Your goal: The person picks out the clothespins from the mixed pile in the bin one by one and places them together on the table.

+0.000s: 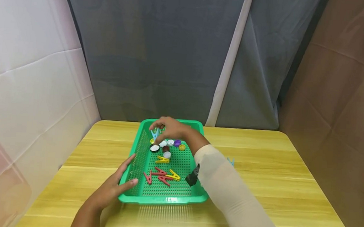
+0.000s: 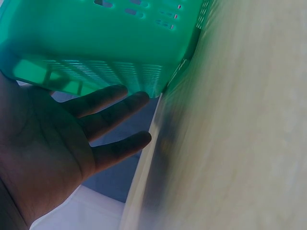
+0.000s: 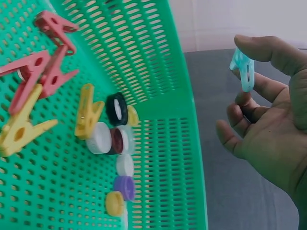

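A green basket point(image 1: 162, 200) with perforated walls stands on the table. My right hand point(image 1: 172, 127) is over its far left part and pinches a light blue clothespin point(image 3: 247, 72) between thumb and fingers. My left hand point(image 1: 108, 189) is at the basket's near left side, thumb over the rim and fingers along the outside. In the left wrist view those fingers point(image 2: 115, 112) look straight. Red clothespins point(image 1: 165, 180) and yellow clothespins point(image 1: 162, 159) lie in the near half of the basket. Beyond them several bottle caps sit together, among them a black-rimmed cap point(image 1: 154, 148) and a purple cap point(image 1: 177, 143).
Another light blue clothespin point(image 1: 231, 162) lies on the wooden table point(image 1: 262, 148), right of the basket and partly behind the right forearm. A grey curtain point(image 1: 157, 54) hangs behind the table. Pale cloth point(image 1: 28, 62) borders the left, brown cloth point(image 1: 340, 104) the right.
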Action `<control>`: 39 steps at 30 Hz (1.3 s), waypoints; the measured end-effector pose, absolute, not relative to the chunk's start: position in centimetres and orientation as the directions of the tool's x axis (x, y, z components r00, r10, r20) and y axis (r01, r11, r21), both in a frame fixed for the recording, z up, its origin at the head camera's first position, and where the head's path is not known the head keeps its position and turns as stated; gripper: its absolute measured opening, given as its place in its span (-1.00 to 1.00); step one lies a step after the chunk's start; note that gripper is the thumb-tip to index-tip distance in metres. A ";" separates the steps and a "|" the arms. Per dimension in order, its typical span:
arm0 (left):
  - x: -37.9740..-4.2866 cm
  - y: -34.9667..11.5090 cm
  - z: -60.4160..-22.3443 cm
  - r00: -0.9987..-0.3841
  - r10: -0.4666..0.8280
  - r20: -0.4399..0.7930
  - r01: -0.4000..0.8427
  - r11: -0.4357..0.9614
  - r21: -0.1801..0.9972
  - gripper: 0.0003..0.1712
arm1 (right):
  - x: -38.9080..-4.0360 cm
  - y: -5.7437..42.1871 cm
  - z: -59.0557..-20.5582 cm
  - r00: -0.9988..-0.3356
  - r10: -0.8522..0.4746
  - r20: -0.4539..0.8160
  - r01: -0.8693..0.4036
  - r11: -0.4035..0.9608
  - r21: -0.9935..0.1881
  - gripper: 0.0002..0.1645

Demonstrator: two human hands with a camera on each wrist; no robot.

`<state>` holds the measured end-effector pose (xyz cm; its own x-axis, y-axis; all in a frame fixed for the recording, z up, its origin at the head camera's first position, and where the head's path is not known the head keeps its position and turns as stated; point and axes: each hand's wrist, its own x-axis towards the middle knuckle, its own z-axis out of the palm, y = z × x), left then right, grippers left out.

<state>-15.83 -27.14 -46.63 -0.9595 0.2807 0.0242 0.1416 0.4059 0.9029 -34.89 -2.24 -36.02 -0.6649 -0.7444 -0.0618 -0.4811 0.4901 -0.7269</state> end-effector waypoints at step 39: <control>-15.3 -27.1 -46.4 -0.960 0.281 0.010 0.127 0.402 0.907 0.02 | -28.5 10.8 -36.5 -0.648 -0.751 0.127 -0.590 0.389 -0.708 -0.35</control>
